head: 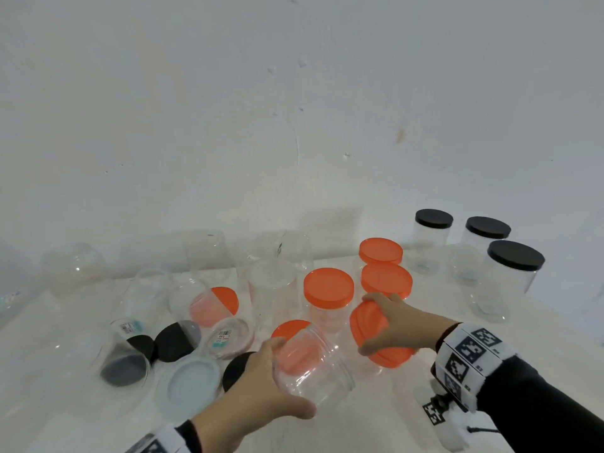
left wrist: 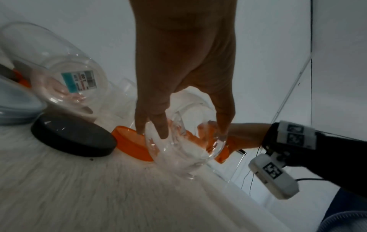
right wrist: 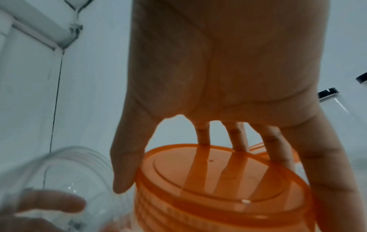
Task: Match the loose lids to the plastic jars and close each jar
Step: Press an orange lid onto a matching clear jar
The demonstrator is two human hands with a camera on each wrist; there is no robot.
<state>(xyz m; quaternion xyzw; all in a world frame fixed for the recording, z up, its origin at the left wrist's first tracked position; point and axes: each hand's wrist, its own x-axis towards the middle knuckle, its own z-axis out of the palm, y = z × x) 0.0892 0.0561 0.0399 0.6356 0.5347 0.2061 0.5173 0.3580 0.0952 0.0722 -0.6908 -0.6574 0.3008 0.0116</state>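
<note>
My left hand (head: 261, 387) grips a clear open plastic jar (head: 313, 367), tilted with its threaded mouth toward the right; in the left wrist view the fingers (left wrist: 158, 125) curl round the jar (left wrist: 182, 149). My right hand (head: 395, 328) holds an orange lid (head: 376, 335) just right of the jar's mouth, thumb and fingers on its rim. In the right wrist view the orange lid (right wrist: 218, 180) fills the lower middle, the jar's mouth (right wrist: 65, 169) at lower left. A loose orange lid (head: 287, 326) lies behind the held jar.
Three orange-lidded jars (head: 328, 289) stand mid-table, three black-lidded jars (head: 514, 266) at the back right. Several open clear jars (head: 209, 253) stand or lie at left, among loose black lids (head: 171, 343), a pale blue lid (head: 189, 384) and another orange lid (head: 225, 299).
</note>
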